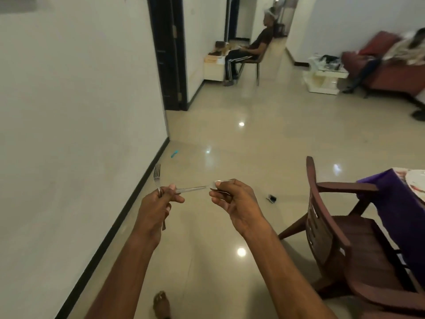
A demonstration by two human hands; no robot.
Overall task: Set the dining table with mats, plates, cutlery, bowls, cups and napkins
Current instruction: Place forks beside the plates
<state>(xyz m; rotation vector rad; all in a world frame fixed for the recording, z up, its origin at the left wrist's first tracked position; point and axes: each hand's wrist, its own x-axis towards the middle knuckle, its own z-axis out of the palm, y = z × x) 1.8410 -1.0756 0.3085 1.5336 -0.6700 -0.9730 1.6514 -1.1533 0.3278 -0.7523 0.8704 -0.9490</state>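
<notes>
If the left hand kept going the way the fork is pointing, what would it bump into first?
The left hand holds the fork with its tines pointing up and away, toward the white wall on the left. Nothing else shows in that line, so probably the wall first, though depth is hard to judge.

Your right hand (pixel 232 203) hides one end of the thin utensil (pixel 192 189), type unclear. Table (pixel 391 194) and plate (pixel 416 183) cut off at right edge. Sofa (pixel 391 72) area blurred.

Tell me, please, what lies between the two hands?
In the head view, a slim piece of cutlery spans the gap from the left hand to the right hand; the left also grips a fork.
</notes>
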